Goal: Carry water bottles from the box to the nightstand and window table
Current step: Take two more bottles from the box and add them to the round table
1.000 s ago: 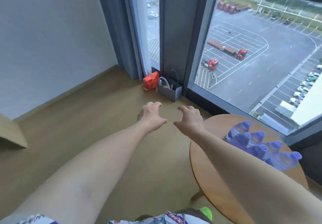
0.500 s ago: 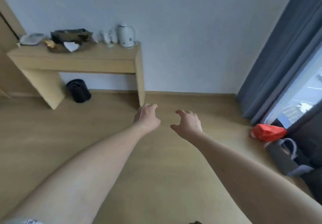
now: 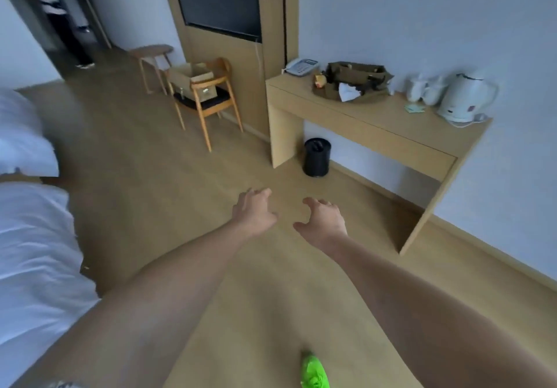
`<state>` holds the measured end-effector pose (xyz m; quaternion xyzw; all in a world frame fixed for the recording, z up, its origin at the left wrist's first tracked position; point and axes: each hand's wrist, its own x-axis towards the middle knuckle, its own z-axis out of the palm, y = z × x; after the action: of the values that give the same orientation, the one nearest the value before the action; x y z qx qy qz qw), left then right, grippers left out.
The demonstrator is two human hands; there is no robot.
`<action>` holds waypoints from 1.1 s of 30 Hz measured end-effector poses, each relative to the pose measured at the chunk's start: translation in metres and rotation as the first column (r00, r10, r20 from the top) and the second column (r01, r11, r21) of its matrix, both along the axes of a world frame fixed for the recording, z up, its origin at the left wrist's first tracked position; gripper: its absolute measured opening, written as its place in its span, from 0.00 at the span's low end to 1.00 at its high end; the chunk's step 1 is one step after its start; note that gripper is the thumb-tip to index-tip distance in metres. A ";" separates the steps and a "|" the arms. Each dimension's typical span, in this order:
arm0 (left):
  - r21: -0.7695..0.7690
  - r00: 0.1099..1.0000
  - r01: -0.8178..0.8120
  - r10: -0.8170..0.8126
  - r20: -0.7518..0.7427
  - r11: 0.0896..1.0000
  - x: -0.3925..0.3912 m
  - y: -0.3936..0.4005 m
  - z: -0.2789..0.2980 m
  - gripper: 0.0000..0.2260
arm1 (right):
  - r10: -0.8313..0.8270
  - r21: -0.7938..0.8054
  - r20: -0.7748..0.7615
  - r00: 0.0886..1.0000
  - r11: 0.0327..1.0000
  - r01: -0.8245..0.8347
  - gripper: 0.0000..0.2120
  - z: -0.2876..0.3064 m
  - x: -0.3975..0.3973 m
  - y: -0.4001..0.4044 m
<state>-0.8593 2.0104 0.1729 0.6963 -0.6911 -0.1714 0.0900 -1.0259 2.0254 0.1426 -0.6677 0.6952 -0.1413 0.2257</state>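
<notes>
Cardboard box point(image 3: 193, 81) sits on the wooden chair point(image 3: 208, 101), well ahead and up-left of both empty, loosely spread hands, left hand point(image 3: 253, 211) slightly nearer than right hand point(image 3: 324, 218); flaps look open, bottles inside not visible from here.

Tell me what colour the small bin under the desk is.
Black. The bin stands on the floor beneath the wooden desk, clearest in the head view.

Both hands reach forward empty over the floor point(image 3: 144, 182), left grip point(image 3: 254, 211) and right grip point(image 3: 324, 217) spread. An open box point(image 3: 193, 81) sits on a chair point(image 3: 211, 102) ahead; a kettle point(image 3: 462, 96) stands on the table point(image 3: 376, 119).
</notes>
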 end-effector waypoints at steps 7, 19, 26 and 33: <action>-0.045 0.963 -0.270 0.269 -0.016 0.962 0.080 -0.108 0.027 0.25 | 0.267 -0.013 -0.041 0.963 0.963 -0.268 0.32 0.034 0.073 -0.161; -0.148 0.915 -0.398 0.403 0.005 0.905 0.254 -0.312 0.056 0.21 | 0.447 -0.095 -0.043 0.894 0.889 -0.449 0.29 0.068 0.247 -0.384; -0.198 0.927 -0.375 0.364 -0.093 0.905 0.358 -0.465 0.082 0.26 | 0.419 -0.123 -0.073 0.905 0.897 -0.425 0.30 0.101 0.349 -0.529; -0.173 0.933 -0.357 0.342 -0.109 0.918 0.439 -0.592 0.074 0.27 | 0.406 -0.112 -0.079 0.910 0.904 -0.413 0.34 0.103 0.429 -0.657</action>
<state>-0.4204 1.4184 0.2466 0.7896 -0.5649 -0.1122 0.2116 -0.5969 1.3684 0.2453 -0.8152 0.5351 -0.1162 0.1887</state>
